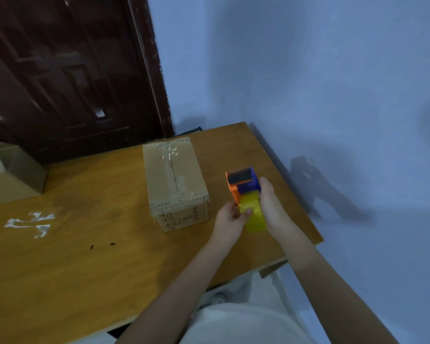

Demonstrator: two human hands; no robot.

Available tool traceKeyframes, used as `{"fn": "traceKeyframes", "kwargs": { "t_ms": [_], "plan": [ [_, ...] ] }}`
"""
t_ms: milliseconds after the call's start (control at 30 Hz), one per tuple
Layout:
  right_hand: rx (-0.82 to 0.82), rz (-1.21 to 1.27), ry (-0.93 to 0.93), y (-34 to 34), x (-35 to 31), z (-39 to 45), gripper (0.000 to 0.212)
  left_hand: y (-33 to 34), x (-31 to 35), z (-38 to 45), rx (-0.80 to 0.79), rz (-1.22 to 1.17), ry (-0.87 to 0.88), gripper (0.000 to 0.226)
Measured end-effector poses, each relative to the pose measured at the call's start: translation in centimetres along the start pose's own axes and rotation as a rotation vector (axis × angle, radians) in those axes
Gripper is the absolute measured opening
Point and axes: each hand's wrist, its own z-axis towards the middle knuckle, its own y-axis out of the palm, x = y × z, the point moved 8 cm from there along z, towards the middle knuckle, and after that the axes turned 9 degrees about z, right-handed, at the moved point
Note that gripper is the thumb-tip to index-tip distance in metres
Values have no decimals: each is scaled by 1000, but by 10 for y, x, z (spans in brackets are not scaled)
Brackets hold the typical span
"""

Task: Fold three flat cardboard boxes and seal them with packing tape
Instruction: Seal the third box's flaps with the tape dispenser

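Note:
A folded cardboard box [175, 180] stands on the wooden table [85, 244], its top seam covered by clear tape. To its right I hold a tape dispenser [246, 192] with an orange and blue body and a yellow tape roll. My right hand [271, 207] grips the dispenser from the right side. My left hand [230, 219] pinches the yellow roll at its left edge, thumb on top. Both hands hover over the table's right part, a little apart from the box.
Another cardboard box [15, 170] sits at the table's far left, partly out of frame. White marks [30, 223] and small dark specks lie on the tabletop. A dark door stands behind; a blue wall runs along the table's right edge.

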Motion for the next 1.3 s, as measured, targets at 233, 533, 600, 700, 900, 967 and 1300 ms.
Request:
{"fn": "traceKeyframes", "kwargs": {
  "t_ms": [233, 533, 600, 700, 900, 967, 1300],
  "plan": [
    [-135, -217, -233, -13, 1, -21, 32, 1, -13, 22, -15, -221, -357, 18],
    [-55, -371, -97, -31, 27, 8, 32, 24, -45, 38, -34, -293, -603, 42],
    [-43, -413, -67, -32, 33, 16, 33, 24, -49, 41, -26, -311, -617, 43],
    [-48, -454, -41, -30, 39, 22, 36, 21, -55, 44, -21, -344, -628, 36],
    [-25, -477, -44, -30, 42, 30, 37, 12, -56, 41, -69, -208, -590, 14],
    [-37, -513, -43, -28, 41, 30, 37, 3, -47, 37, -71, -2, -505, 15],
    [-157, -730, -665, 43, -18, -10, 27, -126, -4, -29, 302, 201, 123, 34]
  ]
}}
